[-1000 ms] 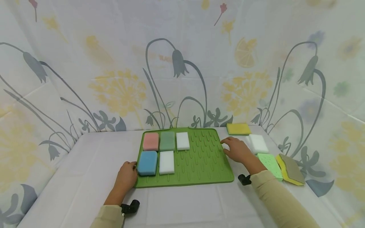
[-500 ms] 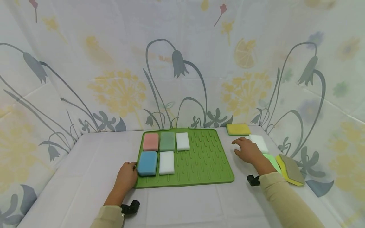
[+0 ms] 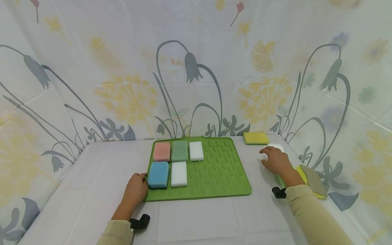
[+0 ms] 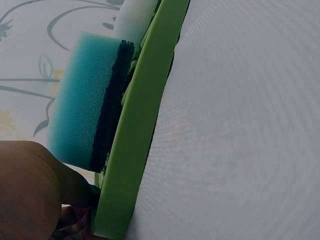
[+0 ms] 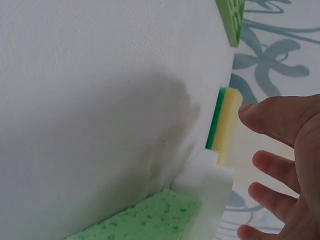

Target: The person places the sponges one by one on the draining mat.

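My left hand (image 3: 135, 189) is at the left edge of a green silicone mat (image 3: 214, 177), its thumb and fingers pinching the rim. On the mat's left part lie a pink sponge (image 3: 162, 152), a grey-green sponge (image 3: 179, 151), two white sponges (image 3: 196, 151) and a blue sponge (image 3: 158, 175) with a dark scouring layer underneath. The blue one is right beside my left thumb (image 4: 75, 185). To the right of the mat, my right hand (image 3: 278, 163) hovers with spread fingers and holds nothing. It partly covers a white sponge (image 3: 277, 146) and a speckled light green sponge (image 5: 145, 217).
A yellow sponge with a green scouring side (image 3: 256, 138) lies at the back right. A yellow sponge with a grey-brown top (image 3: 313, 180) lies beyond my right wrist. A white patterned cloth (image 3: 196, 85) hangs close behind the mat.
My right hand has moved right, from the mat's right edge to over the white and light green sponges. My left hand and the mat have stayed in place.
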`<state>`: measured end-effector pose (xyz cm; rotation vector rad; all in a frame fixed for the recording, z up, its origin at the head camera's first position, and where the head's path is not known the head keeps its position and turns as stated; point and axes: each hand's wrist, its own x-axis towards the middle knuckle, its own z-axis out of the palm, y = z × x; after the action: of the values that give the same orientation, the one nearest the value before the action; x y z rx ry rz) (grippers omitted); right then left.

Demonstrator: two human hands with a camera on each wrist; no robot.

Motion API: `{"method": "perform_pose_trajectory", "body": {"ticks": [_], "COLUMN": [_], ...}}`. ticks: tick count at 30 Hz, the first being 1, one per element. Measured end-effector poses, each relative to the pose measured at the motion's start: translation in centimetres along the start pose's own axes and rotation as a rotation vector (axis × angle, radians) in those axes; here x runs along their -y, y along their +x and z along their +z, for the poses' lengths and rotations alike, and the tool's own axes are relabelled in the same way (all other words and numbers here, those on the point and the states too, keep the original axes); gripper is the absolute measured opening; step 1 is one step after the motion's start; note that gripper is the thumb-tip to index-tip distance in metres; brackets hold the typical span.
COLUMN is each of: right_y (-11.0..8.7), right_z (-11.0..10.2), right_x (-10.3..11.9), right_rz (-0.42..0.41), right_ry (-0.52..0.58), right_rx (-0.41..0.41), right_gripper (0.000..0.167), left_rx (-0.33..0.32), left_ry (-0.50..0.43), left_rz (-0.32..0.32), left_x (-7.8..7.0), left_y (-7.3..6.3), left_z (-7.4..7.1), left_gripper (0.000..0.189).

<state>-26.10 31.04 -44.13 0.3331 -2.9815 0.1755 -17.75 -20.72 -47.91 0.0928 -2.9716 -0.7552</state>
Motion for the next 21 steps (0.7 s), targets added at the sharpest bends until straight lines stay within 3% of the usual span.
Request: {"method": "perform_pose_trajectory", "body": {"ticks": [16, 21], "right_y": [-0.7, -0.8], "right_z": [0.5, 0.7], "right_x": [-2.7, -3.1], "right_rz": [0.095, 0.059], "right_ry": [0.077, 0.091], "right_rx": [0.07, 0.075], "right_gripper": [0.042, 0.044], "left_rx": [-0.01, -0.009], "left_ry": [-0.002, -0.001], "left_rz": [0.008, 0.007], "left_x": [0.0, 0.1], "left_y": [0.0, 0.1], "left_z": [0.0, 0.1], "left_gripper": [0.035, 0.035]}}
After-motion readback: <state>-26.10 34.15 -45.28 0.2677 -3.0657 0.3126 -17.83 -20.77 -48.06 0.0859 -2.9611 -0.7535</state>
